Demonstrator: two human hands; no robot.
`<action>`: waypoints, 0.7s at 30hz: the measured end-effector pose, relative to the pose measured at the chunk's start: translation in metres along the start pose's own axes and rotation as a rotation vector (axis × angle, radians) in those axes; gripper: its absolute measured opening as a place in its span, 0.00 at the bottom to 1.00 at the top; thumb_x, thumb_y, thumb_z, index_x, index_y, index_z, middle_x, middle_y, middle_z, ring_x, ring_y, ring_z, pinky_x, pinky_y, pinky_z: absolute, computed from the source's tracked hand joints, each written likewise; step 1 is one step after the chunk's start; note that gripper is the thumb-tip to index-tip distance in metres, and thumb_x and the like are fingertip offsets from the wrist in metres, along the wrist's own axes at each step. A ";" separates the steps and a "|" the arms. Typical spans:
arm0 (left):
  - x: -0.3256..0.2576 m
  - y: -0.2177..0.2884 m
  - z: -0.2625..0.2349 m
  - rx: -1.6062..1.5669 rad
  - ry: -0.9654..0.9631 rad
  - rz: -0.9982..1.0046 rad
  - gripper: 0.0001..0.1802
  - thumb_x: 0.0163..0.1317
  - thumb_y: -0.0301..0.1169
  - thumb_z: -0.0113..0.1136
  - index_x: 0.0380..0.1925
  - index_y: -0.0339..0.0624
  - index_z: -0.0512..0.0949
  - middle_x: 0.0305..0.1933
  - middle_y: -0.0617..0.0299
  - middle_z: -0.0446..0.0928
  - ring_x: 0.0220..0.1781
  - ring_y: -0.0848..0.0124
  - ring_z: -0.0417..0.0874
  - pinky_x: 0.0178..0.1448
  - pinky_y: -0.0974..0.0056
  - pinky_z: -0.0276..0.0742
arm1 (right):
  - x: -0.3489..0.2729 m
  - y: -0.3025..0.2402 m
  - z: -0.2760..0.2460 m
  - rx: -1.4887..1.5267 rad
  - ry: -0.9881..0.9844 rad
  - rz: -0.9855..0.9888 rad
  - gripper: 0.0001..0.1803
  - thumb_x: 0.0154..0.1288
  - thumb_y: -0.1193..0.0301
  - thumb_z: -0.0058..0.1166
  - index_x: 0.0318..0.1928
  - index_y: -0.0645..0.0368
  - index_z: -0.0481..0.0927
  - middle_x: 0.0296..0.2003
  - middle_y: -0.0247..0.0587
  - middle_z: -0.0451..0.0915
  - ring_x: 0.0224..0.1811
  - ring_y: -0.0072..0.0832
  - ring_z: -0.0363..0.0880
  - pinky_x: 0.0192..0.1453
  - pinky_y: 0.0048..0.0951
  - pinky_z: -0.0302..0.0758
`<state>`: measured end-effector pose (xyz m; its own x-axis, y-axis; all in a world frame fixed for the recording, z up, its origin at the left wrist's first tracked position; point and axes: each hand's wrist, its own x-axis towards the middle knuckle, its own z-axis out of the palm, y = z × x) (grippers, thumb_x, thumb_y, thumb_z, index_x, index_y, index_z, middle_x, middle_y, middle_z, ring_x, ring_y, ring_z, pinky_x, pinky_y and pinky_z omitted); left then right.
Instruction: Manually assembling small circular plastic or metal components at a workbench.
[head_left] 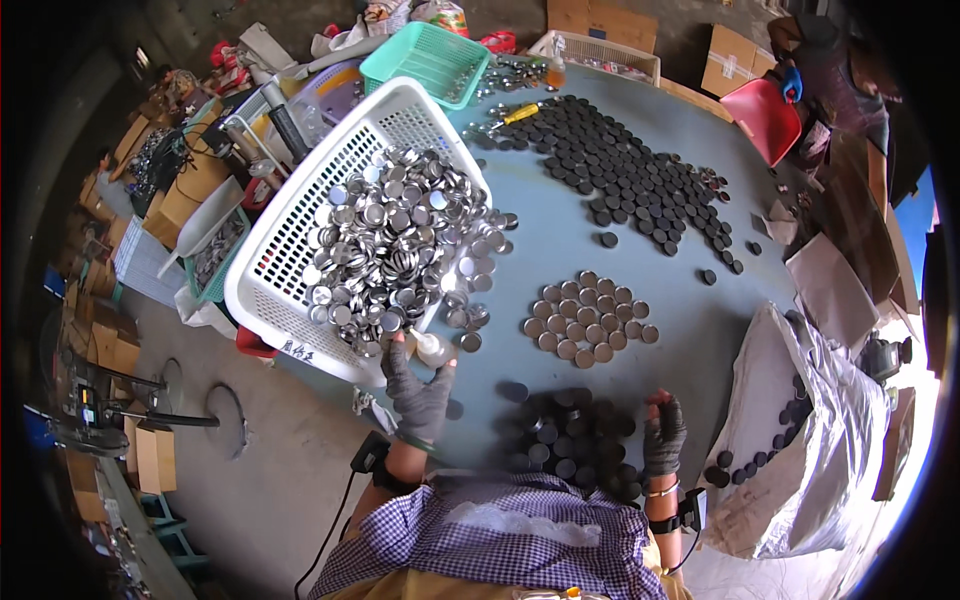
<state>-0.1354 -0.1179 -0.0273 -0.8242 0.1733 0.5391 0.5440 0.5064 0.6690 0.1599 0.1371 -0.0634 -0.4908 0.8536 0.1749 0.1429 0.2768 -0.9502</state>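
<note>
Tilting white basket (300, 215), brown cartons (733, 55) behind

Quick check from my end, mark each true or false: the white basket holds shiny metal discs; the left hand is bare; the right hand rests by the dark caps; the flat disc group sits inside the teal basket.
1. The white basket holds shiny metal discs. True.
2. The left hand is bare. False: it wears a grey fingerless glove.
3. The right hand rests by the dark caps. True.
4. The flat disc group sits inside the teal basket. False: it lies on the blue table.
</note>
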 end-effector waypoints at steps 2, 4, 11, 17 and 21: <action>0.002 -0.012 0.010 -0.012 -0.021 -0.033 0.48 0.39 0.29 0.80 0.63 0.38 0.66 0.62 0.46 0.70 0.64 0.49 0.72 0.67 0.52 0.70 | -0.003 -0.011 0.006 0.050 -0.020 0.018 0.15 0.70 0.75 0.53 0.55 0.65 0.76 0.42 0.40 0.83 0.45 0.25 0.80 0.53 0.29 0.76; 0.005 -0.018 0.015 -0.026 -0.062 -0.116 0.44 0.38 0.29 0.79 0.59 0.38 0.70 0.57 0.48 0.73 0.58 0.52 0.76 0.63 0.53 0.72 | -0.009 -0.019 0.009 0.095 -0.039 0.035 0.14 0.70 0.75 0.53 0.54 0.65 0.76 0.41 0.40 0.83 0.45 0.25 0.80 0.53 0.29 0.76; 0.003 -0.016 0.016 -0.181 -0.139 -0.184 0.33 0.43 0.29 0.77 0.51 0.38 0.74 0.46 0.53 0.77 0.50 0.58 0.80 0.55 0.54 0.76 | -0.028 -0.045 0.017 0.359 -0.154 0.141 0.18 0.70 0.70 0.57 0.57 0.63 0.75 0.42 0.41 0.83 0.45 0.29 0.81 0.52 0.31 0.77; -0.036 0.069 -0.021 -0.895 -0.592 -0.176 0.36 0.53 0.24 0.74 0.61 0.38 0.68 0.54 0.57 0.75 0.56 0.69 0.78 0.56 0.63 0.78 | -0.041 -0.112 0.068 0.823 -0.435 0.390 0.34 0.62 0.54 0.64 0.60 0.63 0.71 0.48 0.43 0.79 0.48 0.33 0.81 0.50 0.29 0.77; -0.056 0.100 -0.039 -1.167 -0.865 -0.078 0.36 0.56 0.23 0.72 0.63 0.37 0.66 0.60 0.56 0.72 0.65 0.63 0.72 0.67 0.58 0.70 | -0.046 -0.138 0.088 1.030 -0.812 0.650 0.48 0.50 0.42 0.70 0.64 0.57 0.67 0.50 0.41 0.75 0.48 0.32 0.80 0.38 0.21 0.73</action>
<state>-0.0284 -0.1100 0.0296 -0.4630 0.8362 0.2939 -0.0375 -0.3498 0.9361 0.0870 0.0205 0.0371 -0.9702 0.1272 -0.2064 0.0305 -0.7806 -0.6243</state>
